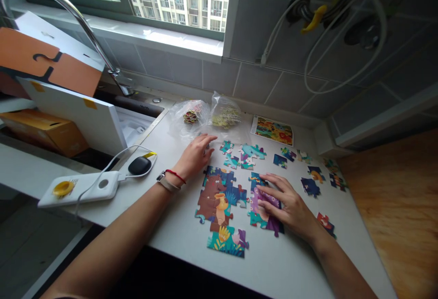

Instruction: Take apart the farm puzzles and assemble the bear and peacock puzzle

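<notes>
The right grip [289, 201], fingers apart, lies flat on the puzzle [215, 203], steadying it; whether the left grip [195, 157] clamps anything, I cannot tell.

Loving the colours we've got here: our jigsaw puzzle [219, 203] mixes brown, teal and purple, with yellow leaf shapes along the bottom. The picture card [273, 130] is bright orange, green and red. The orange box [51, 62] has a black puzzle-line pattern, and the string bracelet [176, 176] is red.
</notes>
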